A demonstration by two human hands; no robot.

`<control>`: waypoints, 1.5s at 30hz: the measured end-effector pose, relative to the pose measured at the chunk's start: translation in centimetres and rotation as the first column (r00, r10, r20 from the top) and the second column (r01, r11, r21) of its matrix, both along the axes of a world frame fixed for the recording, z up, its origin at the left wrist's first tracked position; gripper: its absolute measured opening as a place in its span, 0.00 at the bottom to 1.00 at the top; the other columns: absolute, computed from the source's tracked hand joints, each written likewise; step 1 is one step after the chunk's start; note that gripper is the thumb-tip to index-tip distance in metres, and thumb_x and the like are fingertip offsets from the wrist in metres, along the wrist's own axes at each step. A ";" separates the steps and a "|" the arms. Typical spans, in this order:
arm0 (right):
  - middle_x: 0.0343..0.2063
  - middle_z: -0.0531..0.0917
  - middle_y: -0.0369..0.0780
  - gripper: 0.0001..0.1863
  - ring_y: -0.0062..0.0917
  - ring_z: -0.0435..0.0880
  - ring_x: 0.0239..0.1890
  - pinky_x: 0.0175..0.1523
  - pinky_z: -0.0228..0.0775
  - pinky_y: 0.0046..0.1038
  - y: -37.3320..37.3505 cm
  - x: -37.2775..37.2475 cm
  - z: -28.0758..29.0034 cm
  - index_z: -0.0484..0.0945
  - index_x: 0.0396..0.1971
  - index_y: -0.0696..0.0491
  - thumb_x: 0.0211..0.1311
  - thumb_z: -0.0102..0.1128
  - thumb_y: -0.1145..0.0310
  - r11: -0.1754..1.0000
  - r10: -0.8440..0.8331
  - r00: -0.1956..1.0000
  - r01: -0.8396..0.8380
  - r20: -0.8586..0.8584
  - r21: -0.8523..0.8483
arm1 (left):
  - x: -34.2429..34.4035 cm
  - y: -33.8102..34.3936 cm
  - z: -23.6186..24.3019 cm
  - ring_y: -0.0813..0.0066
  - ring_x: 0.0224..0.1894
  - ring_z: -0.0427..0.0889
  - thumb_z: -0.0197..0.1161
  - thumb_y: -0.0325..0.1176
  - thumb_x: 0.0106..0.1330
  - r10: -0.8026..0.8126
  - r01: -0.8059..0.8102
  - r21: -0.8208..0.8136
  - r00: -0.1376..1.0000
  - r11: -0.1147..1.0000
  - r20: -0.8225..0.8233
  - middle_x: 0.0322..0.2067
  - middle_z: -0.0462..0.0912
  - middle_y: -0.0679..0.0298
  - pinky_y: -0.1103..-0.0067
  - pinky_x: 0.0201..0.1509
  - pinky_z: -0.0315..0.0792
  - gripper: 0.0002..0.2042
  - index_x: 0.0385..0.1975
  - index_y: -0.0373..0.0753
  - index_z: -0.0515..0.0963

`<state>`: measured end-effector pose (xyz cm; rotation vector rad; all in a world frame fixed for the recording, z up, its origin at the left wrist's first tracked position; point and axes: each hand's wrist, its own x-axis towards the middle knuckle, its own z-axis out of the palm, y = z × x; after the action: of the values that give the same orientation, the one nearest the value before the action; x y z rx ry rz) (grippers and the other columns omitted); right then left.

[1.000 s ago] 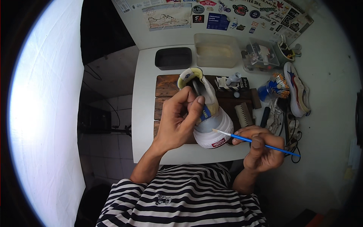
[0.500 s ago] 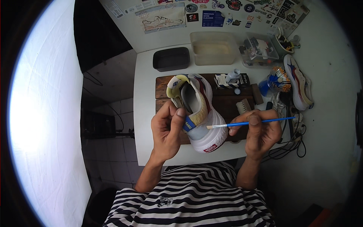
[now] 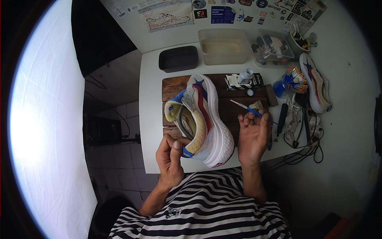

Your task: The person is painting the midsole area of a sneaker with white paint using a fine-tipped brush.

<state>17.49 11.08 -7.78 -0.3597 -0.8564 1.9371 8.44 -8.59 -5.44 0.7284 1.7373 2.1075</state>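
Observation:
My left hand [image 3: 171,161] grips a sneaker [image 3: 203,115] by the heel collar, its fingers inside the opening and the thumb outside. The shoe lies tilted on its side, with a thick white sole turned to the right and a white, red and blue upper. A coiled spring shows inside it, and the yellowish tongue leans left. To the right of the sole, my right hand [image 3: 254,137] is turned palm up and holds a thin blue paintbrush [image 3: 251,109] between its fingers. The brush's pale tip points up and left, apart from the shoe.
Beneath the shoe is a dark wooden board [image 3: 175,84]. On it stand a small open bottle [image 3: 245,75], its cap [image 3: 250,92] and a box. Behind are a black tray [image 3: 178,59] and a clear tub [image 3: 223,47]. A brush cup [image 3: 292,81], another sneaker [image 3: 314,85] and cables lie right.
The shoe has turned so its toe points away and more of its side and sole show. My right hand has rolled palm up, swinging the brush away from the heel.

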 end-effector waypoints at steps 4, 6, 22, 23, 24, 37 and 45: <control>0.38 0.81 0.37 0.16 0.23 0.77 0.44 0.56 0.74 0.35 -1.5 -0.9 -0.3 0.73 0.51 0.52 0.79 0.53 0.55 0.980 0.019 0.999 -0.024 -0.025 -0.198 | 1.1 0.0 0.4 0.87 0.32 0.69 0.49 0.32 0.82 -0.086 0.088 -0.041 0.995 0.995 0.054 0.34 0.85 0.60 0.85 0.38 0.66 0.10 0.35 0.36 0.65; 0.38 0.81 0.37 0.15 0.23 0.77 0.43 0.56 0.74 0.35 -1.4 -0.8 -0.4 0.73 0.50 0.52 0.79 0.54 0.55 0.978 0.045 0.998 -0.053 -0.041 -0.201 | 1.2 -0.4 0.1 0.86 0.33 0.71 0.53 0.30 0.80 -0.119 0.124 -0.028 0.985 0.992 0.125 0.33 0.84 0.61 0.84 0.40 0.68 0.06 0.40 0.34 0.67; 0.40 0.83 0.41 0.15 0.25 0.80 0.42 0.54 0.75 0.37 4.9 1.4 3.9 0.74 0.54 0.58 0.79 0.53 0.63 0.976 0.063 0.998 -0.060 -0.004 0.209 | -0.8 0.4 1.8 0.85 0.31 0.74 0.61 0.21 0.74 -0.078 0.069 -0.073 0.988 0.995 -0.133 0.32 0.79 0.65 0.86 0.38 0.68 0.13 0.52 0.33 0.66; 0.40 0.83 0.42 0.14 0.25 0.81 0.41 0.53 0.76 0.36 6.0 1.6 4.9 0.75 0.54 0.59 0.79 0.52 0.65 0.932 0.007 1.000 -0.010 0.008 0.362 | -1.0 0.5 1.7 0.85 0.31 0.74 0.61 0.21 0.74 -0.082 0.074 -0.068 0.987 0.995 -0.137 0.32 0.79 0.65 0.86 0.38 0.68 0.13 0.52 0.33 0.66; 0.40 0.83 0.42 0.14 0.25 0.81 0.41 0.53 0.76 0.36 7.1 1.6 5.7 0.75 0.54 0.59 0.79 0.52 0.65 0.931 0.006 1.000 -0.007 0.005 0.366 | -1.2 0.7 1.5 0.85 0.31 0.73 0.60 0.21 0.73 -0.071 0.063 -0.044 0.975 0.997 -0.211 0.32 0.79 0.65 0.86 0.38 0.68 0.12 0.50 0.34 0.66; 0.28 0.86 0.45 0.10 0.33 0.84 0.27 0.35 0.72 0.34 14.4 -4.8 8.7 0.79 0.36 0.61 0.73 0.63 0.68 0.172 -0.576 0.730 -0.331 0.368 0.928 | -2.6 1.6 -2.5 0.81 0.33 0.76 0.61 0.19 0.72 -0.142 0.100 -0.122 0.896 0.988 -0.421 0.34 0.79 0.63 0.82 0.39 0.71 0.07 0.45 0.32 0.71; 0.25 0.83 0.47 0.10 0.34 0.82 0.24 0.32 0.69 0.36 16.0 -6.4 5.5 0.76 0.34 0.63 0.72 0.62 0.71 0.225 -0.516 0.701 -0.444 0.492 0.868 | -1.6 0.4 -1.4 0.81 0.32 0.76 0.61 0.22 0.72 -0.096 0.047 -0.230 0.973 0.972 -0.208 0.31 0.80 0.63 0.83 0.36 0.70 0.16 0.53 0.34 0.64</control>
<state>11.05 27.09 -2.28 -0.3148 -2.4176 0.6693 6.83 -8.20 -6.83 0.9694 1.9892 1.8014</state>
